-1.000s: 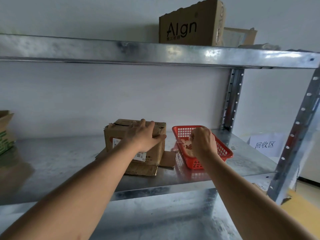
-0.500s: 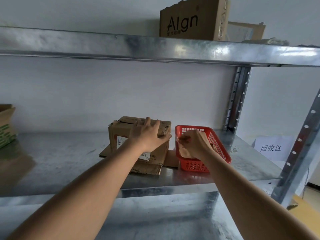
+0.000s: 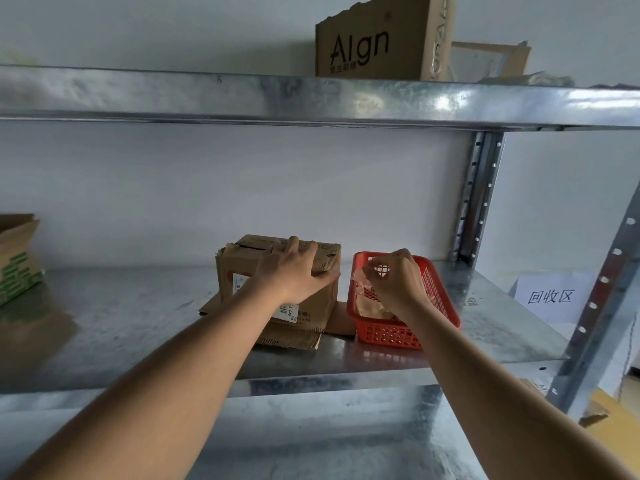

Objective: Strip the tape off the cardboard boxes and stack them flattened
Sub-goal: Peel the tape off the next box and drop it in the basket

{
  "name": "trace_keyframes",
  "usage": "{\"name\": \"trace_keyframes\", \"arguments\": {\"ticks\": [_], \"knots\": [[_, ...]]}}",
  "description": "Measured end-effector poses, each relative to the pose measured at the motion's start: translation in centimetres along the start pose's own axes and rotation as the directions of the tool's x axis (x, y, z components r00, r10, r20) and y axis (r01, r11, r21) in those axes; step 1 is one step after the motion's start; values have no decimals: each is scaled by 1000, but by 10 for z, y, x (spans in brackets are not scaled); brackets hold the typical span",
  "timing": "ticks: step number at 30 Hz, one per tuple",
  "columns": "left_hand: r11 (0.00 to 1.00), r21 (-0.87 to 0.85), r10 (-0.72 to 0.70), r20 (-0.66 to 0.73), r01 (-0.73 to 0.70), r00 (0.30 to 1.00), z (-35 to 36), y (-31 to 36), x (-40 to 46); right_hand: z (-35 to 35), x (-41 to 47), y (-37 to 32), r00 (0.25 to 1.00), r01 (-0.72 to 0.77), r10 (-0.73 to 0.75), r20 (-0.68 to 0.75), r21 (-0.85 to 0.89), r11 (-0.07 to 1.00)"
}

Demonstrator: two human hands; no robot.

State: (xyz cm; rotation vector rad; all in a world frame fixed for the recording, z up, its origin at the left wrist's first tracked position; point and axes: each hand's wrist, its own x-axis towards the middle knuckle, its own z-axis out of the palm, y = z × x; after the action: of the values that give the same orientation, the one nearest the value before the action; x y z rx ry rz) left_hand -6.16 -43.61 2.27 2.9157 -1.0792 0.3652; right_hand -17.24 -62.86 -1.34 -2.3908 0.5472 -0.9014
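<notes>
1. The cardboard box (image 3: 277, 271) stands on the metal shelf (image 3: 121, 323), near its middle, on top of flattened cardboard (image 3: 291, 337) that juts out beneath it. Its top edges are torn and ragged, a slit runs along the top, and a white label on the front is partly hidden by the wrist.
2. The left hand (image 3: 294, 271) rests on the box's top right corner, fingers spread flat across the lid and thumb down the front face.
3. The right hand (image 3: 394, 282) hovers over the red basket (image 3: 391, 334) just right of the box, fingertips pinching a strip of clear tape (image 3: 358, 277); the tape is pale and hard to make out.
4. Brownish scraps lie in the basket, mostly covered by the hand.
5. A box printed "AIgn" (image 3: 381, 39) sits on the upper shelf, its top cut off by the frame. A green-printed carton (image 3: 17, 258) is cropped at the left edge.
</notes>
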Motion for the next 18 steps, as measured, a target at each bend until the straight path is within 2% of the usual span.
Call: {"name": "trace_keyframes", "arguments": {"ticks": [3, 7, 10, 13, 18], "knots": [[1000, -17, -1, 41, 2, 999, -2, -1, 1, -2, 1, -8, 998, 59, -59, 2, -2, 998], [1000, -15, 12, 49, -12, 999, -3, -2, -4, -3, 4, -20, 997, 79, -78, 16, -99, 992], [999, -34, 25, 38, -23, 999, -4, -1, -8, -5, 8, -21, 999, 17, -11, 47, -120, 993], [998, -50, 37, 24, -35, 999, -3, -2, -10, -8, 9, -16, 985, -74, 101, 139, -186, 980], [999, -16, 31, 19, -31, 999, -3, -3, -6, -15, 5, -7, 960, -73, 121, 252, -191, 979]]}}
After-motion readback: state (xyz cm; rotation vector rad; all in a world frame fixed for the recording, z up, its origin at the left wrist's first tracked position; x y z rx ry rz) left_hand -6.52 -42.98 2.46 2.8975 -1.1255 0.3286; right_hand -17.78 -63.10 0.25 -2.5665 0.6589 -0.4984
